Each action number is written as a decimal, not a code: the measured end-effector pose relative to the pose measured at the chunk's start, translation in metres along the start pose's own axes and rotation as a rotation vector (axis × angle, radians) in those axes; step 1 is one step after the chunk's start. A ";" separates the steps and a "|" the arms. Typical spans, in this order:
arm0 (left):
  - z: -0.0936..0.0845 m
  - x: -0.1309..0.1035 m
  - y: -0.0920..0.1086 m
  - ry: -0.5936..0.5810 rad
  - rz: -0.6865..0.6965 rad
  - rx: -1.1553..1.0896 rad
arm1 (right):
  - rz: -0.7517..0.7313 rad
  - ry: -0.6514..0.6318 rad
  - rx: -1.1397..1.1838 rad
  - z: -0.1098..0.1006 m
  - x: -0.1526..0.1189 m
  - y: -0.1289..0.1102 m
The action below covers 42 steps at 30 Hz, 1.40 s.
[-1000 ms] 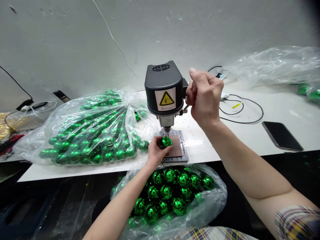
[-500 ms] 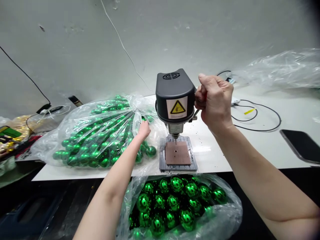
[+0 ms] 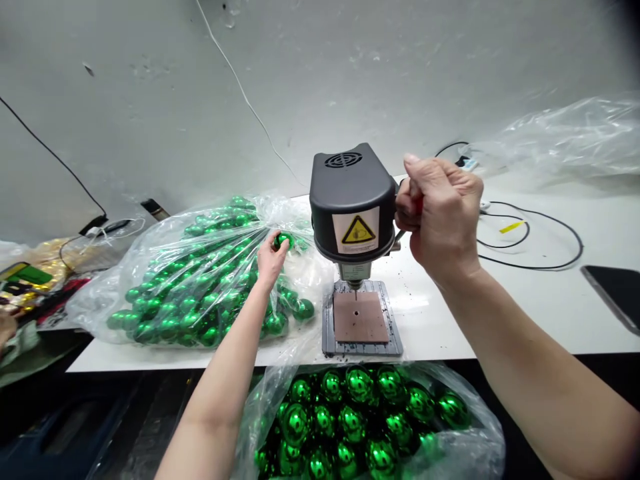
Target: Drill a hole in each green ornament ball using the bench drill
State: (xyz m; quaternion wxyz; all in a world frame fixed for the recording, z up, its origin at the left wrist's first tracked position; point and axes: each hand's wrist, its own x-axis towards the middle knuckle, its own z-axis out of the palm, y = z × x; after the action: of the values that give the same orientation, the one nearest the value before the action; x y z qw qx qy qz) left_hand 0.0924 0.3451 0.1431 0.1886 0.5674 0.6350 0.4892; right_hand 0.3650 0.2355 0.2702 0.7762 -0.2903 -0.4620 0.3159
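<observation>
My left hand (image 3: 273, 259) pinches a shiny green ball (image 3: 283, 241) at the mouth of a clear plastic bag (image 3: 95, 293) full of green balls on the white table. My right hand (image 3: 443, 210) is wrapped round the red-ended lever handle (image 3: 417, 202) of a small black bench drill (image 3: 353, 190). Under the drill's bit, a brown square board (image 3: 363, 327) with a small hole lies on the grey slotted base (image 3: 329, 333). The bit's tip is above the board.
A second open bag (image 3: 480, 427) of green balls hangs below the table's front edge. A phone (image 3: 615, 293) lies at the right, near a looped black cable (image 3: 560, 267). Crumpled plastic (image 3: 575, 140) sits at the back right. Another person's hand (image 3: 6, 328) shows at the far left.
My left hand has shifted slightly left and up, and the ball in its fingers now shows. My right hand stays on the lever. The view has moved slightly.
</observation>
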 end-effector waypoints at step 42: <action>0.049 -0.156 0.004 -0.556 0.360 -0.020 | 0.185 -0.050 0.019 0.000 0.024 0.002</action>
State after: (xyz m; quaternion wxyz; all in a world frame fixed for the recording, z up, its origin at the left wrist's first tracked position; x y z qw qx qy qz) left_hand 0.1776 0.2236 0.0758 0.2708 0.7805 0.4439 0.3470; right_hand 0.3737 0.2555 0.2812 0.7346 -0.3164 -0.4493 0.3979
